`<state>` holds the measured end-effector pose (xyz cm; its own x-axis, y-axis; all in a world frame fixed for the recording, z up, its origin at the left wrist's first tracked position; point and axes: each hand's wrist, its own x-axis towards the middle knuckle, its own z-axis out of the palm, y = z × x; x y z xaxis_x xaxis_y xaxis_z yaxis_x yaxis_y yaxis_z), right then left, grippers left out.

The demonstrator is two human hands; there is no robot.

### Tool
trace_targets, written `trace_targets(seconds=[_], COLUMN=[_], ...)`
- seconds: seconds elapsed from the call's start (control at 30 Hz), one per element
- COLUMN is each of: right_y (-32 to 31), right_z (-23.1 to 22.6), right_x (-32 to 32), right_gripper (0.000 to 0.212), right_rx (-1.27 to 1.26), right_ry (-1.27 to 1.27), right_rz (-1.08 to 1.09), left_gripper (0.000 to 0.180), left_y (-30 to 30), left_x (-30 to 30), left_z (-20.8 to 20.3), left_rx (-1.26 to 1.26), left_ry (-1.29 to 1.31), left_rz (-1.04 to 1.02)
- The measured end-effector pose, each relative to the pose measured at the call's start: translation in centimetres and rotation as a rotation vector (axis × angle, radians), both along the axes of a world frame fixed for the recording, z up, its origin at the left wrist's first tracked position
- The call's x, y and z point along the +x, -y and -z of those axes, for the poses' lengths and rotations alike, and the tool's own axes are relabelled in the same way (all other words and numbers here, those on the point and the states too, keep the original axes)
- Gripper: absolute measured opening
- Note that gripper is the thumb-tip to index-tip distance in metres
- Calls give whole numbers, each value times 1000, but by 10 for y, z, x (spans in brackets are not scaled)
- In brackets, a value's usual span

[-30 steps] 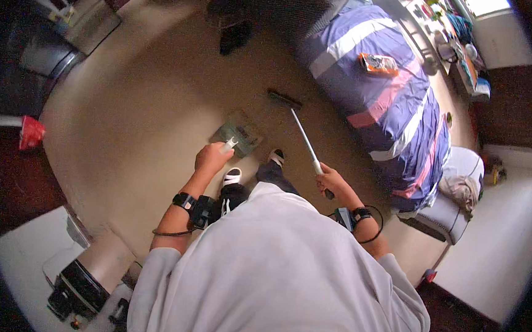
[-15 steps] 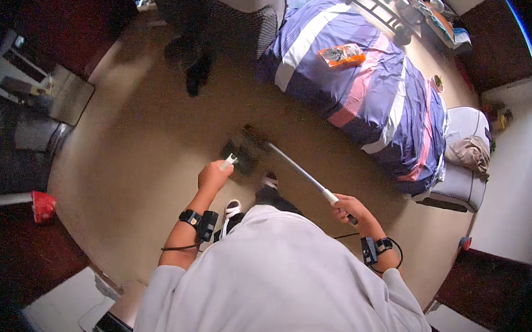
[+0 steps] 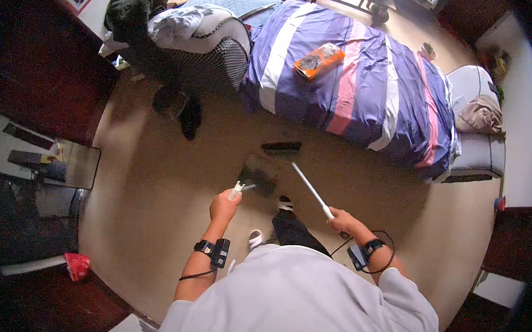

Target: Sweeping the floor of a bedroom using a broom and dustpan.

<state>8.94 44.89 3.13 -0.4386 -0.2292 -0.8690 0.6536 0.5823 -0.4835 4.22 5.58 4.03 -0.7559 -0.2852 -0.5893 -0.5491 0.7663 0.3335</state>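
Observation:
My left hand (image 3: 223,206) is wrapped round the white top of a dustpan's handle. The dark dustpan (image 3: 260,177) is on or just above the floor ahead of my feet, somewhat blurred. My right hand (image 3: 346,223) grips the upper end of a broom's pale handle (image 3: 311,189), which slants away to the far left. At its far end is the dark broom head (image 3: 281,147), at floor level just beyond the dustpan. Whether broom head and dustpan touch, I cannot tell.
Beyond the broom stands a couch under a purple striped cover (image 3: 320,96), with an orange packet (image 3: 318,61) on it. Dark shoe-like things (image 3: 189,117) lie on the floor at far left. A red bag (image 3: 77,266) is at left. My foot (image 3: 285,203) is close to the dustpan.
The view has swung, so the couch shows more fully. The broom head, blurred close against the dustpan before, now shows more clearly just beyond it. Both hands keep their grips.

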Motion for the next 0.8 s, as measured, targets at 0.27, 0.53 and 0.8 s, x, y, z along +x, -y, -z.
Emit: trace_targets(seconds=[0.27,0.53,0.8], right_y=[-24,22,3], right_z=[-57,-4,-30], right_x=[-4,-57,-57], right_gripper=[63,47,47], right_rx=[-18,-31,68], right_ry=[181,-133,-16], right_rz=[141,70,-192], left_gripper=[37,40,39], left_y=[15,1,16], left_x=[-6,-5,-2], left_z=[35,18,32], left_rx=[92,79,54], left_ry=[-72,-62,-117], left_rz=[-81,-118,-177])
